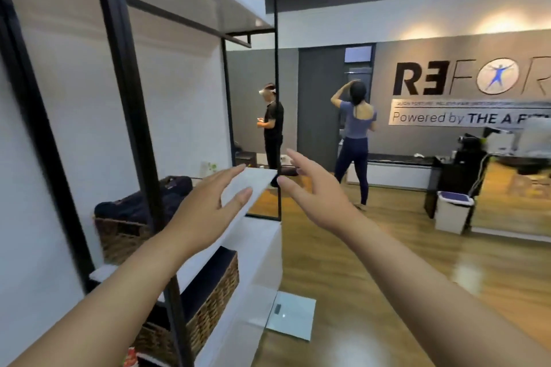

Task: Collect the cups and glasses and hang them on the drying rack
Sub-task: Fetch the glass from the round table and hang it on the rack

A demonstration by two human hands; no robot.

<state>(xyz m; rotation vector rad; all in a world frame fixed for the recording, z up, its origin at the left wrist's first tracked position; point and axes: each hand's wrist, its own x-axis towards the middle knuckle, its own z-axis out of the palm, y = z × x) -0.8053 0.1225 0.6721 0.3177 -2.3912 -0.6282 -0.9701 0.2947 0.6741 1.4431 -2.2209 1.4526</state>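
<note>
both hands are raised in front of the shelving unit (128, 116), empty. the left hand (205, 211) has its fingers spread and straight, hovering over the front edge of the white middle shelf (256, 185); whether it touches the shelf i cannot tell. the right hand (316, 191) is also spread and relaxed, out past the shelf's right corner, holding nothing.

no cup, glass or drying rack shows anywhere in view, so the task's things are out of sight. my reading is that the step in hand is finding them. to do it well, the person should probably look over the dark counter (465, 161) along the far wall, where small items sit, too blurred to name, and keep both hands free for carrying.

counted: two hands, both empty; two wicker baskets, one (119, 235) at the shelf's left end with a dark bag (143, 202) on it, one (214, 301) on the level below; two other people, one in black (272, 125) and one in blue (356, 140), well apart from the shelf; one white bin (451, 214); zero cups, zero glasses.
</note>
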